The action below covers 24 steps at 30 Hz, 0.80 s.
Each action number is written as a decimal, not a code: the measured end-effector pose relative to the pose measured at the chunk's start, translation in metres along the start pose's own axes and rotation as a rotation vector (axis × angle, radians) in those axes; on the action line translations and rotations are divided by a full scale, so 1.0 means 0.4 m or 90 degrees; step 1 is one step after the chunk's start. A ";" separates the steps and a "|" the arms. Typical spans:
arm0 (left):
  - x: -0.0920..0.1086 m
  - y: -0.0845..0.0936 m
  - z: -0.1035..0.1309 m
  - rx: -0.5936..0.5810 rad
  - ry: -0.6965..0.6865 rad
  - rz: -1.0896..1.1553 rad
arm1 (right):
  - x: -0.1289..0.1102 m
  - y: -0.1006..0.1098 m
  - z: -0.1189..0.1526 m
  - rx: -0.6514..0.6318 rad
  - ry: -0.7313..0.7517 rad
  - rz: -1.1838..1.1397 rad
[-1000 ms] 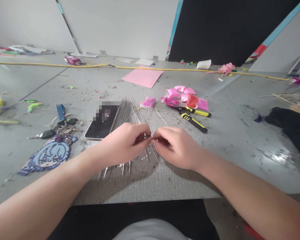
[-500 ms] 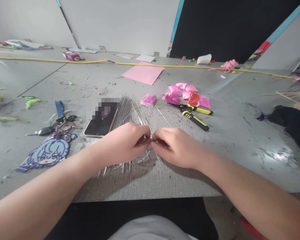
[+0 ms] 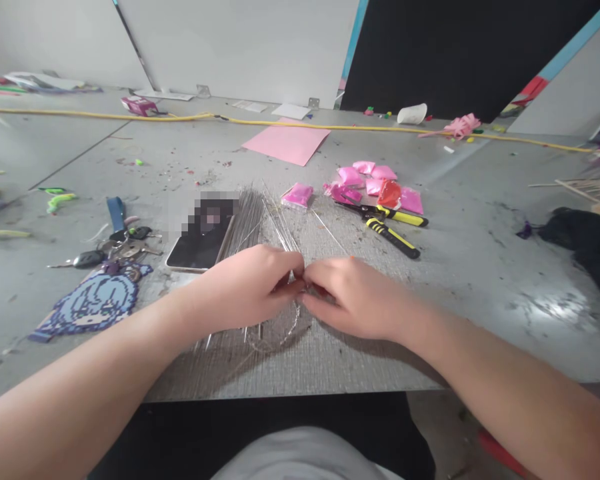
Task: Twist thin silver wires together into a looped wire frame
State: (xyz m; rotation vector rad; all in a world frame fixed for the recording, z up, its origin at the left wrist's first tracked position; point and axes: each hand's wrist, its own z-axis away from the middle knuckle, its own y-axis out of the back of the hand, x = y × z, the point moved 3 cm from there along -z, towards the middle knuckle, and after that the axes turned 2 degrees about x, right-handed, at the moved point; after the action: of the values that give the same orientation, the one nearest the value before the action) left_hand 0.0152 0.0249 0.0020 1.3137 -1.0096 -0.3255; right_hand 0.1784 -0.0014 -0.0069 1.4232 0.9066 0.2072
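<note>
My left hand (image 3: 260, 283) and my right hand (image 3: 347, 293) meet fingertip to fingertip above the table. Both are closed in a pinch on a thin silvery wire. A twisted length of the wire (image 3: 294, 327) curves down below my fingers toward the table's front. The exact spot where the fingers grip is mostly hidden. Behind and beneath my left hand lies a bundle of straight thin wires (image 3: 247, 217). A phone (image 3: 200, 243) rests to the left of the bundle.
Pliers with yellow-black handles (image 3: 393, 238) lie beside pink packets (image 3: 351, 177). Keys (image 3: 130, 248) and a blue pixel-pattern piece (image 3: 97, 303) are at the left. A pink sheet (image 3: 287, 143), a yellow cord (image 3: 280, 124) and a white cup (image 3: 412, 114) lie farther back. Dark cloth (image 3: 577, 240) is at right.
More of the twisted wire loop shows below my fingers. My hands stay together in nearly the same place, with the fingers slightly shifted.
</note>
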 end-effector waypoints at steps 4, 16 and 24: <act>0.002 -0.001 0.001 -0.018 -0.005 0.006 | 0.001 -0.001 -0.001 -0.008 0.022 0.019; -0.003 0.016 -0.010 0.064 0.033 0.106 | 0.016 0.012 -0.008 0.089 -0.024 -0.126; -0.002 0.026 -0.008 0.068 0.110 0.195 | 0.018 0.022 -0.006 0.142 -0.028 -0.179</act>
State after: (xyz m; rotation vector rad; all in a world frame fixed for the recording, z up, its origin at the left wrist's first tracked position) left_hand 0.0138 0.0305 0.0112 1.2372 -1.0732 0.0738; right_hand 0.1850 0.0067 -0.0018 1.4789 1.1063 -0.1400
